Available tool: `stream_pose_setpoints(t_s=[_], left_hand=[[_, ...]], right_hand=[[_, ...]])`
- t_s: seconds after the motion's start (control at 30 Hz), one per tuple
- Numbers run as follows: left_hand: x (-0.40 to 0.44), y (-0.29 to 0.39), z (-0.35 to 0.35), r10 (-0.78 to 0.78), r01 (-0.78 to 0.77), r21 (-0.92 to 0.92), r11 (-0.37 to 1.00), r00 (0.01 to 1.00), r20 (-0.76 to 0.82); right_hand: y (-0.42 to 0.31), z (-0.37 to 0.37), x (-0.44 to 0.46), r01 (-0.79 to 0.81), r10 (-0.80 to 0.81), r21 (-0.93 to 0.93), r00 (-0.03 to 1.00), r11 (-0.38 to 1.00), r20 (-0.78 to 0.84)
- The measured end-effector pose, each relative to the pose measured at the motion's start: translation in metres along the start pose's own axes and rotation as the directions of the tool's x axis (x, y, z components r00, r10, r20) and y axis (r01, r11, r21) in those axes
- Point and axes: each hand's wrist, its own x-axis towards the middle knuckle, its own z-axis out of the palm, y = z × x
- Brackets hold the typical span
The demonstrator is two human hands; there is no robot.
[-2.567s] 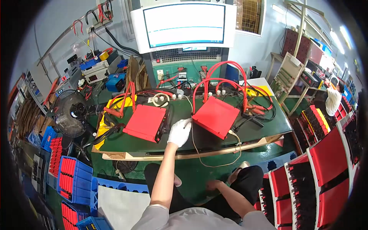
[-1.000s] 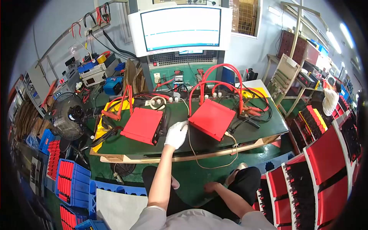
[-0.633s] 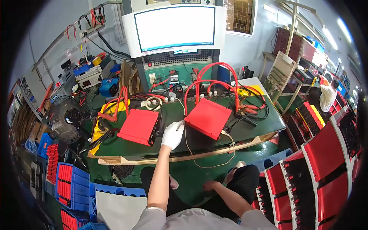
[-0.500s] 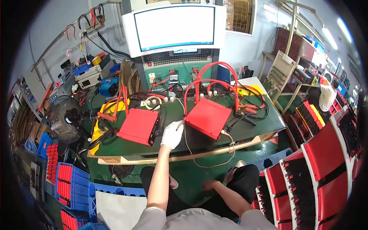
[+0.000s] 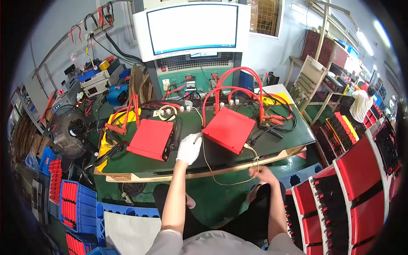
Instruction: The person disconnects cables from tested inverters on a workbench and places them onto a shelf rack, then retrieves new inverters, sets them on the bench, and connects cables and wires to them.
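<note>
My left hand point(image 5: 189, 149), in a white glove, is at the left corner of the right-hand red box point(image 5: 229, 128). Its fingers are drawn together around a small dark thing I cannot make out. My bare right hand point(image 5: 265, 175) is just off the bench's front edge, beside the hanging loop of thin pale cable point(image 5: 257, 158) plugged into that box. Its fingers are too blurred to show whether they touch the cable. Another red box point(image 5: 149, 139) lies to the left of my gloved hand.
Thick red cables point(image 5: 240, 70) and clamps point(image 5: 277, 119) lie behind the boxes on the green bench point(image 5: 293, 135). A monitor point(image 5: 193, 27) stands behind. Blue crates point(image 5: 87, 204) are at the left, racks of red panels point(image 5: 359, 178) at the right. Another person point(image 5: 361, 104) works far right.
My right hand has risen from near my lap toward the bench edge and the cable loop. My left hand stays beside the right-hand red box.
</note>
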Motion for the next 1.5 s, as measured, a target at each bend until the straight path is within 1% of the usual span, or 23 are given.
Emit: stream_pose_setpoints(t_s=[0.03, 0.1, 0.2, 0.3, 0.33, 0.47, 0.57, 0.73, 0.77, 0.83, 0.87, 0.9, 0.97, 1.0, 1.1, 1.13, 1.2, 1.4, 1.5], left_hand=[[0.000, -0.001, 0.001, -0.002, 0.002, 0.000, 1.000, 1.000, 0.001], [-0.001, -0.001, 0.001, -0.004, 0.004, 0.001, 1.000, 1.000, 0.004], [-0.001, 0.000, 0.000, -0.015, 0.015, -0.033, 0.999, 1.000, -0.003], [-0.002, 0.000, 0.001, -0.019, 0.018, -0.046, 0.999, 1.000, -0.009], [-0.002, -0.002, 0.002, -0.017, 0.016, -0.047, 0.999, 1.000, -0.013], [-0.002, -0.004, 0.003, -0.015, 0.015, -0.042, 0.999, 1.000, -0.006], [-0.002, -0.004, 0.002, -0.010, 0.009, -0.045, 0.999, 1.000, -0.008], [-0.002, -0.001, 0.002, -0.011, 0.010, -0.041, 0.999, 1.000, -0.023], [-0.002, -0.003, 0.001, -0.006, 0.006, -0.022, 1.000, 1.000, -0.014], [-0.003, -0.002, 0.003, -0.019, 0.018, -0.038, 0.999, 1.000, -0.020], [-0.002, 0.000, 0.002, 0.008, -0.011, -0.066, 0.998, 0.999, -0.037], [-0.001, -0.002, 0.002, 0.015, -0.016, -0.038, 0.999, 0.999, -0.029], [-0.002, -0.002, 0.005, -0.038, 0.035, -0.112, 0.993, 0.999, -0.031], [-0.001, 0.002, 0.001, -0.044, 0.044, -0.060, 0.997, 0.999, 0.000], [0.000, 0.001, 0.001, -0.065, 0.065, -0.062, 0.996, 0.998, 0.006], [-0.002, 0.002, 0.001, -0.071, 0.071, -0.110, 0.991, 0.997, -0.001], [-0.001, 0.003, 0.000, -0.074, 0.074, -0.109, 0.991, 0.997, 0.004], [-0.002, 0.005, -0.001, -0.084, 0.084, -0.120, 0.989, 0.996, 0.007], [-0.001, 0.006, 0.000, -0.082, 0.080, -0.108, 0.991, 0.996, -0.022]], right_hand=[[-0.003, 0.006, 0.002, 0.073, -0.028, 0.212, 0.978, 0.975, -0.207], [-0.006, -0.003, 0.000, -0.080, 0.219, 0.388, 0.918, 0.918, -0.330], [0.001, 0.003, 0.006, -0.080, 0.208, 0.297, 0.878, 0.951, -0.430], [0.004, 0.008, 0.007, 0.002, 0.186, 0.377, 0.868, 0.926, -0.460], [0.003, 0.009, 0.006, 0.006, 0.198, 0.391, 0.855, 0.920, -0.479], [0.010, 0.008, 0.008, 0.008, 0.192, 0.369, 0.843, 0.929, -0.502], [0.016, 0.009, 0.010, 0.025, 0.143, 0.277, 0.810, 0.961, -0.569], [-0.002, 0.018, 0.007, 0.043, 0.009, 0.063, 0.757, 0.997, -0.653], [-0.007, 0.018, 0.005, 0.038, -0.015, 0.021, 0.753, 0.999, -0.658], [-0.004, 0.021, 0.007, 0.043, 0.006, 0.057, 0.742, 0.997, -0.670], [0.002, 0.021, 0.009, 0.023, 0.008, 0.036, 0.728, 0.999, -0.686], [0.002, 0.020, 0.010, 0.038, 0.000, 0.041, 0.736, 0.998, -0.678], [0.001, 0.022, 0.008, 0.043, -0.041, -0.014, 0.726, 0.999, -0.686], [0.000, 0.022, 0.007, 0.015, -0.056, -0.064, 0.715, 0.998, -0.697], [-0.001, 0.023, 0.005, -0.015, -0.085, -0.141, 0.735, 0.990, -0.673], [0.001, 0.024, 0.005, -0.006, -0.078, -0.122, 0.740, 0.993, -0.668], [0.001, 0.027, 0.005, 0.012, -0.064, -0.083, 0.752, 0.996, -0.656], [-0.005, 0.026, 0.001, -0.027, -0.024, -0.070, 0.771, 0.997, -0.637], [0.000, 0.027, 0.002, 0.024, -0.089, -0.108, 0.755, 0.994, -0.650]])
